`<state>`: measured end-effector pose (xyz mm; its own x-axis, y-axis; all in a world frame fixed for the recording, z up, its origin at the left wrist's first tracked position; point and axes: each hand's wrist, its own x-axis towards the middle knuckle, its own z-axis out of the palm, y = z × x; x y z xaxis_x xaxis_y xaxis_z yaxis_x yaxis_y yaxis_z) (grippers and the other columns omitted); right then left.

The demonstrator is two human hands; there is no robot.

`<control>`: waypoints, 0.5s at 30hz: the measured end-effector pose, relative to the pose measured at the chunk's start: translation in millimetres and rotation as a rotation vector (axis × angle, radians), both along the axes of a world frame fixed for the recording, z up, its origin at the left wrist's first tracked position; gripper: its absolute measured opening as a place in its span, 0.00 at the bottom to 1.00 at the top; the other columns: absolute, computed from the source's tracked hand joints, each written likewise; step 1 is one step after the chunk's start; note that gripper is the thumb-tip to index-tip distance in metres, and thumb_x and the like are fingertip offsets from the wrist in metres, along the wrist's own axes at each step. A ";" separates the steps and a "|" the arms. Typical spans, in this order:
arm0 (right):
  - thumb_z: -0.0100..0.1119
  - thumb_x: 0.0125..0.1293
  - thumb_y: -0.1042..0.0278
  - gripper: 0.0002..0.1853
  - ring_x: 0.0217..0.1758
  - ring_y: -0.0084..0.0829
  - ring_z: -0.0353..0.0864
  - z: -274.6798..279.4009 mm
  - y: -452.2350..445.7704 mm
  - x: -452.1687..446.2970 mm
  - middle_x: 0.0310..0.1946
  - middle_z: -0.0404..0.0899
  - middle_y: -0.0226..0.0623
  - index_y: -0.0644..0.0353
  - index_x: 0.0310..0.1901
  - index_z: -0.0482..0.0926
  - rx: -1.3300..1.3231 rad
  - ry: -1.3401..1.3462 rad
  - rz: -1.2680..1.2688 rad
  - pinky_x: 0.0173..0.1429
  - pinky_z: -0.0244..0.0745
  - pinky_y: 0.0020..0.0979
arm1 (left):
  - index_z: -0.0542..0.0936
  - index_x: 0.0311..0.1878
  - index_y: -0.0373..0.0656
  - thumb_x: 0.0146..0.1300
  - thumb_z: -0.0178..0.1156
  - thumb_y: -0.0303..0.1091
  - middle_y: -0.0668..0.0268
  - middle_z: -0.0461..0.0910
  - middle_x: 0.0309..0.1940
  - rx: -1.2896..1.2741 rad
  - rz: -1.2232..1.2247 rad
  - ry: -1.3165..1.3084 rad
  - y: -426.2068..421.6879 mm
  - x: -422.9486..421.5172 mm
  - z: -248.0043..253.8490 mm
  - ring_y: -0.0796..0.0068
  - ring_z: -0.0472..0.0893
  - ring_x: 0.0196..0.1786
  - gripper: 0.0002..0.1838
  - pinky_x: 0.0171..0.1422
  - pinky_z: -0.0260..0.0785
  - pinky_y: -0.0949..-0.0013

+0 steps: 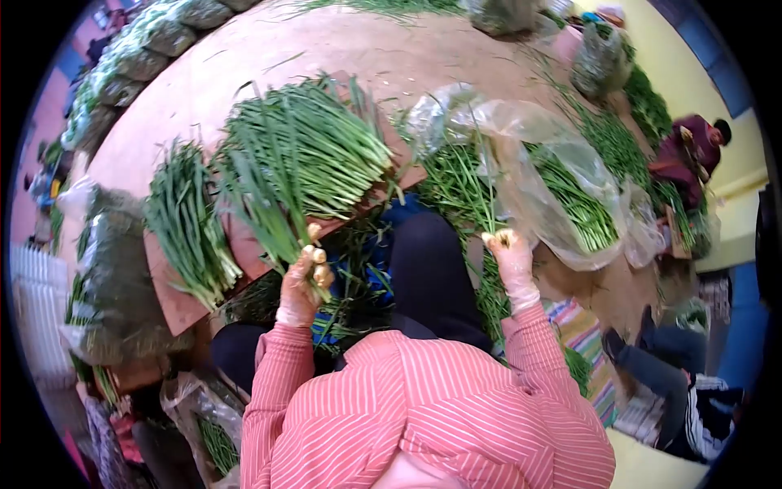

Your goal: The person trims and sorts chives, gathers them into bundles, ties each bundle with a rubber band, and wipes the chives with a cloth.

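My left hand (303, 285), in a thin clear glove with pale finger covers, is closed round the lower stems of a bunch of long green stalks (262, 213). The bunch leans over a board (175, 303), in front of a large pile of green stalks (326, 155). A smaller pile (189, 220) lies on the board's left part. My right hand (511, 254), gloved too, pinches a few thin green stalks (486, 183) that point up and away. Just right of it is an open clear plastic bag (521, 134) with more stalks inside (574, 200).
Loose greens (448, 183) lie between board and bag. Filled plastic bags stand at the left (122, 277), upper left (142, 61) and upper right (601, 61). One person (688, 155) sits at the right; another person's legs (664, 363) stretch in at lower right.
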<state>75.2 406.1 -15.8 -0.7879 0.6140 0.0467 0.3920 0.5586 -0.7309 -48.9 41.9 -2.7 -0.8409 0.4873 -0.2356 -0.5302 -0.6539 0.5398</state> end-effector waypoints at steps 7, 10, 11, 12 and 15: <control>0.66 0.55 0.59 0.12 0.41 0.43 0.78 -31.8 -8.6 11.2 0.36 0.78 0.42 0.59 0.32 0.78 0.515 -0.147 0.085 0.45 0.72 0.41 | 0.60 0.70 0.42 0.70 0.52 0.36 0.68 0.75 0.36 0.078 -0.061 -0.004 6.3 6.7 -4.1 0.81 0.71 0.27 0.28 0.33 0.63 0.77; 0.63 0.58 0.59 0.10 0.40 0.42 0.78 27.4 -45.7 -17.0 0.35 0.78 0.41 0.57 0.34 0.78 0.467 0.141 0.124 0.45 0.73 0.40 | 0.55 0.72 0.42 0.67 0.56 0.35 0.69 0.74 0.38 0.158 -0.107 -0.058 15.2 11.0 -9.1 0.79 0.72 0.31 0.33 0.37 0.66 0.74; 0.61 0.60 0.60 0.10 0.39 0.41 0.78 53.4 -63.6 -27.1 0.33 0.78 0.40 0.57 0.34 0.78 0.423 0.175 0.231 0.44 0.73 0.39 | 0.56 0.72 0.42 0.68 0.55 0.34 0.69 0.74 0.37 0.193 -0.113 -0.080 20.3 12.7 -10.9 0.77 0.72 0.34 0.32 0.40 0.67 0.72; 0.60 0.62 0.60 0.10 0.38 0.40 0.78 71.1 -82.2 -35.2 0.32 0.78 0.39 0.57 0.34 0.78 0.378 0.207 0.334 0.43 0.74 0.38 | 0.58 0.71 0.41 0.68 0.55 0.35 0.69 0.74 0.36 0.214 -0.121 -0.107 26.1 15.0 -7.7 0.74 0.72 0.34 0.30 0.44 0.69 0.70; 0.56 0.66 0.54 0.14 0.36 0.38 0.80 82.7 -134.0 -53.9 0.31 0.80 0.37 0.57 0.36 0.80 0.242 0.064 0.654 0.42 0.75 0.36 | 0.63 0.67 0.39 0.71 0.50 0.36 0.67 0.78 0.37 0.094 -0.055 -0.151 41.5 21.4 -1.7 0.70 0.78 0.45 0.24 0.53 0.71 0.63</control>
<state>21.3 272.1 66.9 -0.9834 -0.0182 0.1806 -0.1192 0.8151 -0.5670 -27.6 83.4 -4.3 -0.7708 0.5571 -0.3090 -0.6370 -0.6654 0.3892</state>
